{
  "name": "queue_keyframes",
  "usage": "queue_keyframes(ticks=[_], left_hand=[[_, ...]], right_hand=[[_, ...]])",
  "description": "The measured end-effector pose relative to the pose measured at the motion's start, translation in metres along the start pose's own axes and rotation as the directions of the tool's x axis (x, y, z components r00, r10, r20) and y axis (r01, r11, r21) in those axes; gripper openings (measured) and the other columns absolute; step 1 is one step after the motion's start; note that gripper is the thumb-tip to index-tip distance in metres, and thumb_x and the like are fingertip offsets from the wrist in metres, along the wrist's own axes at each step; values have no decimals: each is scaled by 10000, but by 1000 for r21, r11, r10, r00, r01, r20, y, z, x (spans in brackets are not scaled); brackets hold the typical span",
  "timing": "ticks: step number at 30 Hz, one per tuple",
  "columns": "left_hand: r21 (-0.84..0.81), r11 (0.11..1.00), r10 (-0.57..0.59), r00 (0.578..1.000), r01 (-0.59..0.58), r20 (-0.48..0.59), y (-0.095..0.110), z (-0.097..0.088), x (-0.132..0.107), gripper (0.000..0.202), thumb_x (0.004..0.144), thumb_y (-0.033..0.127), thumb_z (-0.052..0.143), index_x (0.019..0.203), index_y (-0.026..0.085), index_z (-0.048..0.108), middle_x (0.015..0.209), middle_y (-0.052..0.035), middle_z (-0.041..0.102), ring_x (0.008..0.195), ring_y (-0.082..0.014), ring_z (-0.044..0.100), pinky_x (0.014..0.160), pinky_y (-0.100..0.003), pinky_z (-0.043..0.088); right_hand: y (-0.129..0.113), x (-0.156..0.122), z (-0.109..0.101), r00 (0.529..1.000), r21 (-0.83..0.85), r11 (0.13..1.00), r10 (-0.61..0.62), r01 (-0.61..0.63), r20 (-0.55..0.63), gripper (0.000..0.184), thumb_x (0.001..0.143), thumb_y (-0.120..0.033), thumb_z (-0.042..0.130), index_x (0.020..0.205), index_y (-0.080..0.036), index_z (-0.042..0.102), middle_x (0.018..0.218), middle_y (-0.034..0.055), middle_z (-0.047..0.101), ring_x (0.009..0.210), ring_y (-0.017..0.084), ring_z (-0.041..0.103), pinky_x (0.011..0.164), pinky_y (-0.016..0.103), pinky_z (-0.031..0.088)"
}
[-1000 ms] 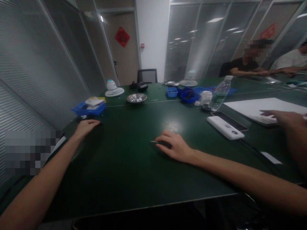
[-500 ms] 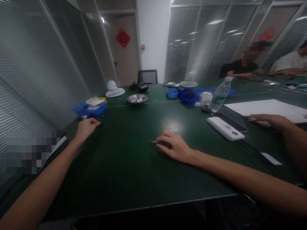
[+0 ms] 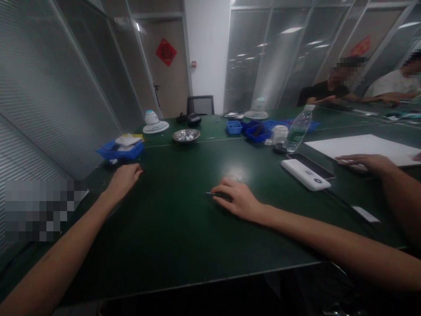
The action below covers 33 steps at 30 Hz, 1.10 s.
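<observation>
On the left of the dark green table [image 3: 177,237], my left hand [image 3: 126,177] is closed, its fingertips pinched together. Whatever lies between those fingers is too small or hidden to name. My right hand [image 3: 235,197] rests on the table at the centre, closed around a dark-handled tool with a thin metal tip [image 3: 208,193]. The tip points left, and most of the handle is hidden by the fingers. Just beyond my left hand stands a blue tray [image 3: 120,153] with white and yellow things in it. A shiny metal bowl [image 3: 186,137] holding small pale pieces sits farther back.
To the right lie a white power bank [image 3: 304,174] with a cable, a phone [image 3: 312,164] and an upright water bottle [image 3: 298,131]. Another person's hand [image 3: 368,162] rests by a white sheet [image 3: 358,145]. Blue bins [image 3: 258,134] and white fan parts [image 3: 156,127] stand behind.
My left hand has turned and shifted slightly right, so the small dark thing seen at its fingertips before is now hardly visible. My right hand keeps its hold on the tool.
</observation>
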<state>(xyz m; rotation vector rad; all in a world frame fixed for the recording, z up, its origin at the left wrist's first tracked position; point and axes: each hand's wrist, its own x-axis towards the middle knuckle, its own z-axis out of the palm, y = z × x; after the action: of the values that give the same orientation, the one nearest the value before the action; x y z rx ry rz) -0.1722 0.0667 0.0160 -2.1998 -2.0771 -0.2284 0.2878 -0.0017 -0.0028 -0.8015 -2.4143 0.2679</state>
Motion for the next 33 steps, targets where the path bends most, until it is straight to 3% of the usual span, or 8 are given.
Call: queue_keyframes(ticks=[3, 6, 9, 12, 15, 22, 29, 33], left_hand=[[-258, 957, 134, 991, -130, -1, 38, -2, -6, 279, 979, 401, 564, 1053, 191, 732, 1077, -107, 752, 978, -279, 705, 845, -371, 528], [-515, 821, 291, 957, -248, 3, 96, -4, -20, 279, 977, 411, 601, 1078, 200, 753, 1134, -79, 745, 1029, -250, 695, 899, -370, 530], [-702, 658, 443, 894, -273, 67, 151, -5, -42, 237, 944, 403, 678, 1032, 200, 764, 1094, -54, 753, 1011, -224, 692, 901, -346, 530], [-765, 586, 503, 860, -266, 87, 181, -6, -60, 218, 935, 371, 705, 1051, 195, 761, 1057, -45, 749, 952, -201, 683, 848, -319, 524], [-778, 571, 497, 864, -262, 74, 189, -6, -66, 247, 930, 347, 716, 1122, 195, 750, 1062, -46, 740, 928, -192, 667, 824, -310, 515], [-758, 583, 508, 859, -293, 59, 185, -4, -63, 263, 914, 295, 729, 1158, 199, 743, 1064, -51, 726, 912, -189, 648, 813, -310, 504], [-788, 524, 568, 822, -323, 40, 187, 5, -67, 274, 937, 301, 726, 1200, 221, 727, 1095, -34, 724, 900, -170, 637, 818, -301, 501], [-790, 513, 566, 824, -335, 18, 194, 6, -70, 290, 949, 302, 710, 1228, 223, 708, 1118, -40, 717, 915, -174, 635, 824, -306, 502]], right_hand=[[1, 1, 1, 1000, -17, 1000, 15, -15, -1, 257, 1042, -361, 592, 1233, -207, 667, 1116, 70, 638, 855, 169, 631, 698, 294, 501], [-1, 2, 0, 1000, -31, 999, 16, -17, -1, 266, 1060, -363, 551, 1238, -204, 668, 1096, 69, 653, 854, 170, 631, 700, 291, 485], [-4, 2, -1, 1000, -44, 999, 11, -11, -7, 250, 1060, -327, 536, 1221, -202, 679, 1059, 61, 678, 840, 166, 633, 706, 288, 466], [-6, 1, -2, 1000, -56, 998, -9, 9, -9, 230, 1032, -297, 563, 1195, -202, 694, 1010, 49, 695, 815, 163, 634, 692, 280, 444], [-7, 1, -2, 1000, -71, 997, -23, 23, 3, 216, 1002, -286, 589, 1165, -203, 705, 970, 41, 697, 790, 159, 628, 669, 273, 417], [-7, 0, -1, 998, -73, 997, -33, 36, 48, 204, 987, -280, 590, 1119, -204, 726, 925, 35, 682, 741, 146, 605, 634, 261, 388], [-8, 1, -1, 993, -60, 996, -56, 62, 103, 249, 1035, -314, 554, 1191, -197, 708, 978, 50, 683, 786, 159, 623, 656, 273, 414], [-8, 1, 0, 987, -50, 996, -71, 79, 141, 268, 1062, -324, 522, 1228, -195, 689, 1016, 60, 677, 804, 163, 630, 677, 282, 442]])
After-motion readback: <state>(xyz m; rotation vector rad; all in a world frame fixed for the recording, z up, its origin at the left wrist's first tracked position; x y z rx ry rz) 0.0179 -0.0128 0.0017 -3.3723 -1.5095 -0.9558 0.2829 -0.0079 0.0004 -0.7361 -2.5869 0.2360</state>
